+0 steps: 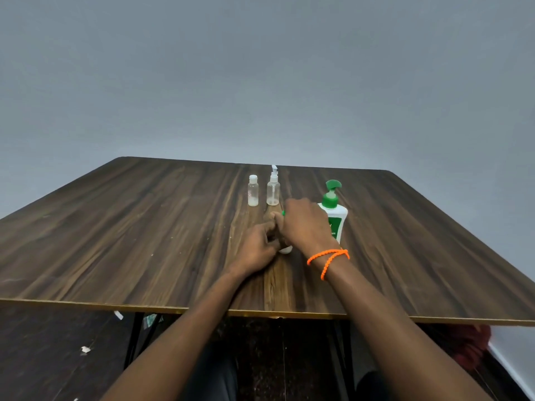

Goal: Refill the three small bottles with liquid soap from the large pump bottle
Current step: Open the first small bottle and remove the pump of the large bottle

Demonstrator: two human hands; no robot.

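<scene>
A small bottle (pixel 285 249) stands on the wooden table (pixel 144 227), mostly hidden by both hands; only its whitish base and a speck of green at its top show. My left hand (pixel 257 248) grips its body. My right hand (pixel 304 224) is curled over its top. Behind them stand a clear flip-cap bottle (pixel 253 191) with a little white liquid at the bottom and a clear spray bottle (pixel 273 188). The large white pump bottle (pixel 334 211) with a green pump stands just right of my right hand.
The table's front edge (pixel 202 309) runs across the lower view, with black legs and a dark floor with paper scraps below. A plain grey wall rises behind the table. An orange cord circles my right wrist (pixel 328 260).
</scene>
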